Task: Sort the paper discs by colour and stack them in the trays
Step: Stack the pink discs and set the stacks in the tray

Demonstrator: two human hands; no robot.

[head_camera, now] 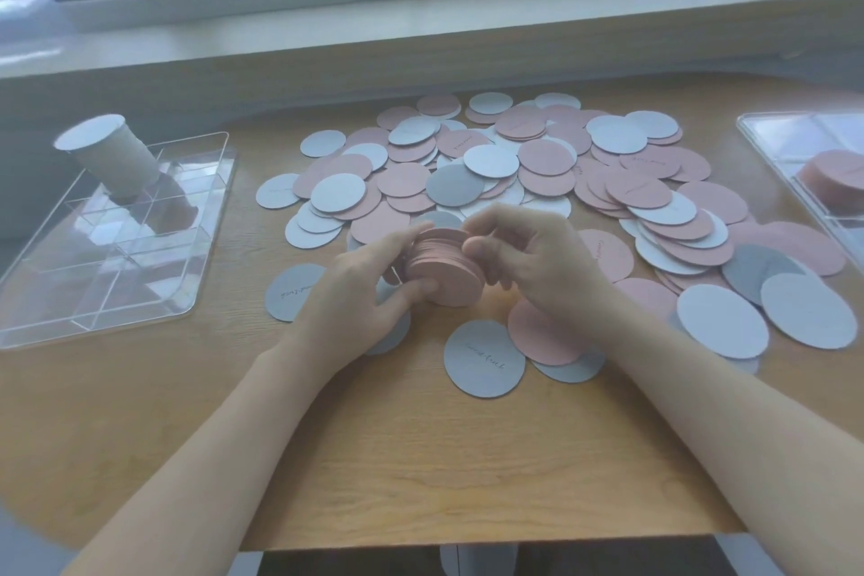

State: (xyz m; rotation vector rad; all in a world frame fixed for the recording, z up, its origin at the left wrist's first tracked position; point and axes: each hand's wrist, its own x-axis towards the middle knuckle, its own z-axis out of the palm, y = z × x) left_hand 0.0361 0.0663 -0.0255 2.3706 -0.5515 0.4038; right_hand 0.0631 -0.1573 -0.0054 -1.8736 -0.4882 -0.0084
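Just in front of loose disc pile (514, 173): pink stack (442, 269) gripped edgewise, left hand (360, 290) and right hand (537, 257) curled round it. Squaring step. Next: carry to right tray (771, 126), onto pink pile (832, 180) there.

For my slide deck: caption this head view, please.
Both hands, left hand and right hand, square a pink disc stack between two trays.
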